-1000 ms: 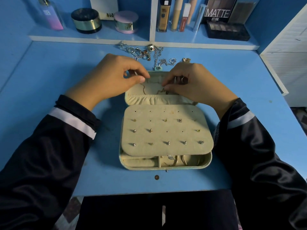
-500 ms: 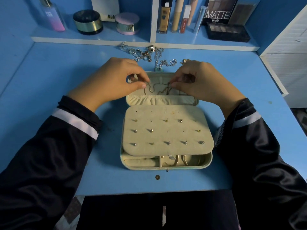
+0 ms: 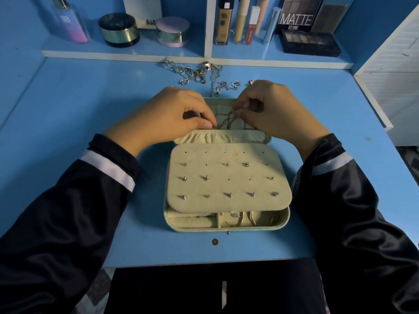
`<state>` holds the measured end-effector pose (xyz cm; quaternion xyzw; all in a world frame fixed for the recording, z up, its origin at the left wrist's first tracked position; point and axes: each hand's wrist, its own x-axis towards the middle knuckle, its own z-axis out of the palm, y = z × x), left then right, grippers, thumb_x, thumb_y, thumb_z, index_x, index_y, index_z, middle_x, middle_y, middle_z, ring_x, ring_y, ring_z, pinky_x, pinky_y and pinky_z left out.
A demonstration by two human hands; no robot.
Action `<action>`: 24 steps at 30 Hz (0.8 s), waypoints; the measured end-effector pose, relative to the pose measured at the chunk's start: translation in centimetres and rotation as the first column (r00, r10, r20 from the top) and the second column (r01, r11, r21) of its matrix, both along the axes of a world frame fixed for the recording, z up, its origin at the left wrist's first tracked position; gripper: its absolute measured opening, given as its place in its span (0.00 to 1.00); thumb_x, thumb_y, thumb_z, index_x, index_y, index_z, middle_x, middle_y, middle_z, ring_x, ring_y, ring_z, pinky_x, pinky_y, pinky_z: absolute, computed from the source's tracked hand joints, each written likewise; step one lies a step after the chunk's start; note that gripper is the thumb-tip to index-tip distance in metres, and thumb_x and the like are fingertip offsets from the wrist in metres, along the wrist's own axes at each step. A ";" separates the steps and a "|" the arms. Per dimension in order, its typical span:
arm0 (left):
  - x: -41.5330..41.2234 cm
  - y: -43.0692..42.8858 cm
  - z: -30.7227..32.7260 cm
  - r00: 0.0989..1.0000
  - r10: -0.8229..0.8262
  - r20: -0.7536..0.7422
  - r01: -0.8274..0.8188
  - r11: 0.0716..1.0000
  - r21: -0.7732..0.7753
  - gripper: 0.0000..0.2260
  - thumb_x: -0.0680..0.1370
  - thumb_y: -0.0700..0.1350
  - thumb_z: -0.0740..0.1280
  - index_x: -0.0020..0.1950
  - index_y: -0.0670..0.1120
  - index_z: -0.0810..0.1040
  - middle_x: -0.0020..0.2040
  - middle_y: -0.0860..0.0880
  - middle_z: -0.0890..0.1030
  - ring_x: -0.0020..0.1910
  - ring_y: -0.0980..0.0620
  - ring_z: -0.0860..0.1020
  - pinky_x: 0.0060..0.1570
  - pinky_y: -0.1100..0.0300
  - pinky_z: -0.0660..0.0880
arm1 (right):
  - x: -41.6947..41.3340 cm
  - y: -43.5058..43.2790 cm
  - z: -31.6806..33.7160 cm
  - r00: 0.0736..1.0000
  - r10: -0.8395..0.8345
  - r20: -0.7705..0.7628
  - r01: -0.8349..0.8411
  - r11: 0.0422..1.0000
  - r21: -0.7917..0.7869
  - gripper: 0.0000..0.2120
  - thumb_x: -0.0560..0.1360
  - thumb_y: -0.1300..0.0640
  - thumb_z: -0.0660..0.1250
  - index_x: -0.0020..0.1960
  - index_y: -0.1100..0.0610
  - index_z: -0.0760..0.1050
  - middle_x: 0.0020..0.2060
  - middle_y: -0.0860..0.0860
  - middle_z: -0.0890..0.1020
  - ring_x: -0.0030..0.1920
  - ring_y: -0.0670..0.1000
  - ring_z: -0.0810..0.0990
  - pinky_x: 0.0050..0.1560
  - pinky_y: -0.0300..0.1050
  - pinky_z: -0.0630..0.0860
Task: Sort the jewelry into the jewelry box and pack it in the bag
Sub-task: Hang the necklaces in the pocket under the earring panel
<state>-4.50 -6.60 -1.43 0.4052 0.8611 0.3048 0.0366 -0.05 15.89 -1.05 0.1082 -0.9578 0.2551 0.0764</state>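
An open pale green jewelry box (image 3: 226, 227) lies mid-desk, its cream earring panel (image 3: 229, 177) studded with several earrings. A thin gold necklace chain (image 3: 227, 120) hangs slack across the inside of the raised lid, above the gathered pocket (image 3: 215, 137). My left hand (image 3: 172, 114) pinches the chain's left end between thumb and forefinger. My right hand (image 3: 269, 109) pinches the chain's right part near the lid's top. Bangles show in the box's front compartment (image 3: 244, 219). No bag is in view.
A pile of silver rings and chains (image 3: 199, 72) lies behind the box by the shelf edge. Cosmetics jars (image 3: 119, 30), bottles and a palette (image 3: 310, 44) stand on the shelf. A small round stud (image 3: 214, 241) lies near the desk's front edge. A white panel borders the right.
Both hands have kept hold of the chain; my right hand rose toward the lid's top edge, and the chain now hangs in a longer loop between them.
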 end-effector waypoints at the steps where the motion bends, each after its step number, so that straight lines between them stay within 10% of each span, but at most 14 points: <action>1: -0.1 -0.1 0.0 1.000 0.022 -0.003 -0.022 1.000 0.007 0.04 0.76 0.46 0.72 0.49 0.52 0.86 0.45 0.54 0.82 0.46 0.53 0.79 0.50 0.52 0.75 | -0.1 0.0 -0.1 1.000 -0.002 -0.009 0.002 1.000 0.000 0.05 0.72 0.64 0.71 0.48 0.59 0.83 0.39 0.49 0.75 0.35 0.40 0.71 0.39 0.25 0.66; 24: 0.0 0.3 0.0 0.996 0.022 0.084 -0.018 0.999 -0.042 0.02 0.77 0.47 0.71 0.45 0.50 0.83 0.37 0.57 0.77 0.34 0.66 0.73 0.36 0.75 0.66 | -0.3 -1.8 0.9 0.984 0.027 0.175 -0.010 0.995 -0.094 0.02 0.74 0.59 0.70 0.44 0.57 0.81 0.32 0.41 0.76 0.30 0.35 0.73 0.33 0.28 0.67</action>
